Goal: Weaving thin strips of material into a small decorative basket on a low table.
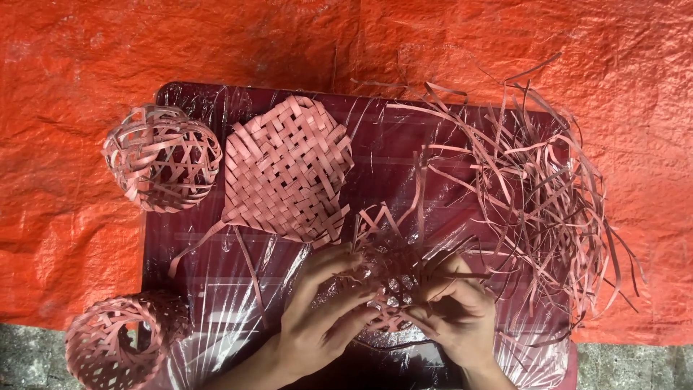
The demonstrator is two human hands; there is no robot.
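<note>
Orange tarp [86, 65] is covering the ground; a dark maroon table [375, 159] wrapped in clear plastic is sitting on it. Left hand [325, 310] and right hand [455, 310] are both gripping a small half-woven strip ball [386, 278] at the table's near edge. Flat woven mat [285, 170] mid-table, loose strips [541, 188] on its right side, two openwork balls [162, 155] [119, 339] off its left edge.

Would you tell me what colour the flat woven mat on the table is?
The flat woven mat is pinkish red, plaited in a checker weave; the head view shows it.
</note>
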